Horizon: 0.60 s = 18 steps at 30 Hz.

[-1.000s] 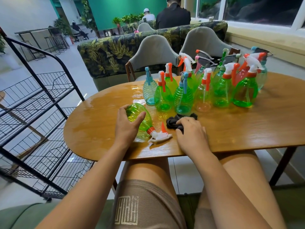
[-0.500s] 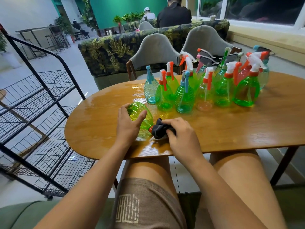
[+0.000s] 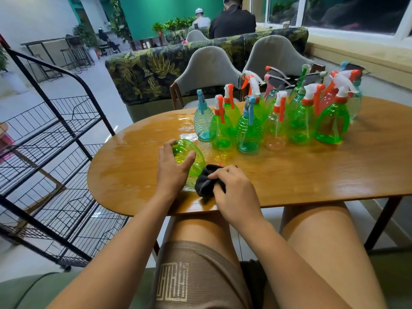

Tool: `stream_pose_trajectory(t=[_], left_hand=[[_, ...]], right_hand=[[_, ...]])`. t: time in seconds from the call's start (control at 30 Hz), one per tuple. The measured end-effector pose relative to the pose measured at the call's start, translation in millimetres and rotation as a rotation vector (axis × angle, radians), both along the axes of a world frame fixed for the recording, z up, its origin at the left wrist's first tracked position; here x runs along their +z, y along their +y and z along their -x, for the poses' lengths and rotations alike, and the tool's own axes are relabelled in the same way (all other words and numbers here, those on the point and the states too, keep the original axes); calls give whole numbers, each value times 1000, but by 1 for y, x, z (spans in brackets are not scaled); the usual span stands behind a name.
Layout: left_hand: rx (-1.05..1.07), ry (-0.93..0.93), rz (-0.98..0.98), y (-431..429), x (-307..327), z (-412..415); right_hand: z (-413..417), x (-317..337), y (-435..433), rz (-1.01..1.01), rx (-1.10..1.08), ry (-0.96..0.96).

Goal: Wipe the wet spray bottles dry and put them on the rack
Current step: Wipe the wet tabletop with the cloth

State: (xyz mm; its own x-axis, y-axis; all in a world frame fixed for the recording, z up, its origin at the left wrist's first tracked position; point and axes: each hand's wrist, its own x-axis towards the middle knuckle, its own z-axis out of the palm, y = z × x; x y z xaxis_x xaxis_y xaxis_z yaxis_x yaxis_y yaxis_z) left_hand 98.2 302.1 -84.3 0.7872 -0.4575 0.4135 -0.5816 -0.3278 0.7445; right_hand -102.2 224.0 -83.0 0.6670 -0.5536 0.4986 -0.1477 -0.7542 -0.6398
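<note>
Right hand (image 3: 236,192) brought cloth (image 3: 206,181) onto bottle (image 3: 189,152), near table edge (image 3: 312,198).

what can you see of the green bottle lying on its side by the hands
The green bottle is translucent green plastic with a rounded body. It lies on its side on the wet-looking wooden table, base pointing away to the left, apart from the standing bottles. The left hand grips its body from above, thumb across it. Its neck and spray head are hidden under the black cloth, which the right hand holds against that end.
</note>
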Motion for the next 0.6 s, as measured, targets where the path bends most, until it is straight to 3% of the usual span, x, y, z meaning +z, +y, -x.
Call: stream_pose_trajectory(t=[0.37, 0.6], left_hand=[[-9, 0, -13, -1, 0, 0], [-14, -7, -19, 0, 2, 1]], right_hand=[[-2, -1, -33, 12, -195, 71], [-23, -1, -6, 192, -120, 14]])
